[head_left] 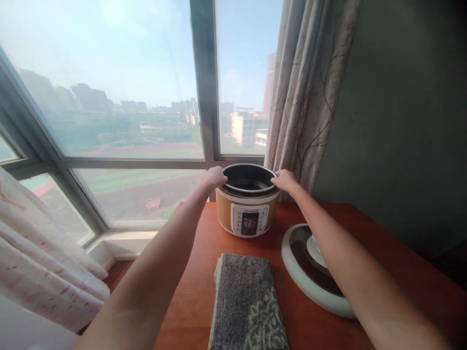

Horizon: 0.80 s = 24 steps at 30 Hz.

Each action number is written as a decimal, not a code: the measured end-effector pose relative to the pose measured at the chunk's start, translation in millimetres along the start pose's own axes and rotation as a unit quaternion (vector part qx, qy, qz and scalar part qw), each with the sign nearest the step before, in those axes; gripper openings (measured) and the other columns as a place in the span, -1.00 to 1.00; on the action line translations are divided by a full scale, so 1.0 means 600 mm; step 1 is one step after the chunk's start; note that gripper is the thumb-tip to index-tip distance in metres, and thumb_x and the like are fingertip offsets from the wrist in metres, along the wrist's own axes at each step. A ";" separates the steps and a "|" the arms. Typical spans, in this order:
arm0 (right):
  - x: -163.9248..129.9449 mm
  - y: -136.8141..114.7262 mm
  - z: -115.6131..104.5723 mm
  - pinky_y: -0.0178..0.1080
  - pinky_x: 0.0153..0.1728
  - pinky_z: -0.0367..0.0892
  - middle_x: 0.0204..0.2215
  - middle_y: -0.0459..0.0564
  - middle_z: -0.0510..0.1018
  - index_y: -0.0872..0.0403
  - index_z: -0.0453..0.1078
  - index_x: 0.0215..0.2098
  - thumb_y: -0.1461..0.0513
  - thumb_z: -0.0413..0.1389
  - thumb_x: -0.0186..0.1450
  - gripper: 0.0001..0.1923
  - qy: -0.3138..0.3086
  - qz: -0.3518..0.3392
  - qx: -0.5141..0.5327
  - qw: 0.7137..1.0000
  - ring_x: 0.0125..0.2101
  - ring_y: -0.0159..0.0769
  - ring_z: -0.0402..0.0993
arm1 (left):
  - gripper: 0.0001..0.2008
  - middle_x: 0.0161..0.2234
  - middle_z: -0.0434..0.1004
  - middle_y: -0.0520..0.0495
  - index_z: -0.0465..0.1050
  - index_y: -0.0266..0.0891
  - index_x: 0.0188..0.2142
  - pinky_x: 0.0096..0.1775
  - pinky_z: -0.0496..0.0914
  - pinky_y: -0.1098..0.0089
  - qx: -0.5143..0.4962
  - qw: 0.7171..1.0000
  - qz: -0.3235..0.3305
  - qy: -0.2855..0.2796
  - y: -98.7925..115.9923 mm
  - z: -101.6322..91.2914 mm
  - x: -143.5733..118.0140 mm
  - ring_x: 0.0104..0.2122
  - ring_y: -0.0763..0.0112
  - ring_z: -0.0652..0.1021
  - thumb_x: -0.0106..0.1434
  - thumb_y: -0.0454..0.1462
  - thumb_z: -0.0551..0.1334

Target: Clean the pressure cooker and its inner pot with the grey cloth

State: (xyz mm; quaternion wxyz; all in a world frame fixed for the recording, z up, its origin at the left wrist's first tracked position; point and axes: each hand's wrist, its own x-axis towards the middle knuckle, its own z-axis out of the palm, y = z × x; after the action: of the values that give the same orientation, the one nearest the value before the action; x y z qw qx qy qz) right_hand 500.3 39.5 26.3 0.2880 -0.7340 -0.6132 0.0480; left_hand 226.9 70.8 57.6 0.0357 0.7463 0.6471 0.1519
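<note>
At centre frame, against a wide window: yellow pressure cooker [248,214] standing open at the far edge of the red-brown surface [189,296], dark inner pot [248,179] seated inside. Left hand [214,177] curled over the pot's rim on the left side, right hand [285,180] curled over it on the right; both grips closed on the rim, arms stretched forward from the bottom corners. Pot not lifted, by the look of it, sitting level in the housing. Lower right: cooker lid [297,270] already off, lying upturned on the surface, partly behind the right forearm. Lower centre: folded grey towel [248,304] lying flat, untouched, well apart from both hands. Upper right: patterned curtain [310,87] hanging just behind the cooker.
</note>
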 end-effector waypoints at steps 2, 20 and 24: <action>-0.010 0.000 -0.005 -0.29 -0.25 0.35 -0.29 0.13 0.68 0.11 0.63 -0.27 0.23 0.17 0.14 -0.75 -0.005 -0.005 -0.014 1.000 -0.20 -0.10 0.59 | -0.75 -0.27 0.66 -0.27 0.61 -0.23 -0.23 -0.28 0.44 0.32 -0.010 1.000 0.002 0.010 -0.005 0.005 -0.008 -0.24 0.08 0.62 0.08 -0.28 0.24; -0.117 0.006 -0.017 -0.22 -0.14 0.37 -0.20 0.11 0.68 0.06 0.56 -0.04 0.22 0.01 0.27 -0.63 0.043 -0.042 0.025 0.998 -0.13 -0.08 0.59 | -0.70 -0.25 0.66 -0.21 0.60 -0.22 -0.20 -0.31 0.37 0.32 -0.081 0.993 0.013 0.087 -0.026 0.011 -0.104 -0.26 0.12 0.60 0.16 -0.25 0.14; -0.140 0.025 -0.014 -0.19 -0.14 0.40 -0.31 0.08 0.68 0.15 0.33 0.24 0.12 -0.01 0.35 -0.46 0.069 -0.040 0.087 0.993 -0.20 -0.12 0.60 | -0.68 -0.26 0.66 -0.22 0.60 -0.23 -0.17 -0.32 0.35 0.32 -0.085 0.992 0.000 0.092 -0.026 0.015 -0.107 -0.29 0.12 0.60 0.18 -0.24 0.13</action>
State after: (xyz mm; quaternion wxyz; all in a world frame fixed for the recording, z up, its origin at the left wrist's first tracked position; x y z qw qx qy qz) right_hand 496.6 -42.9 2.3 0.3942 -0.6823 -0.6144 0.0391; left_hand 207.2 12.0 33.4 0.0392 0.7235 0.6323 0.2742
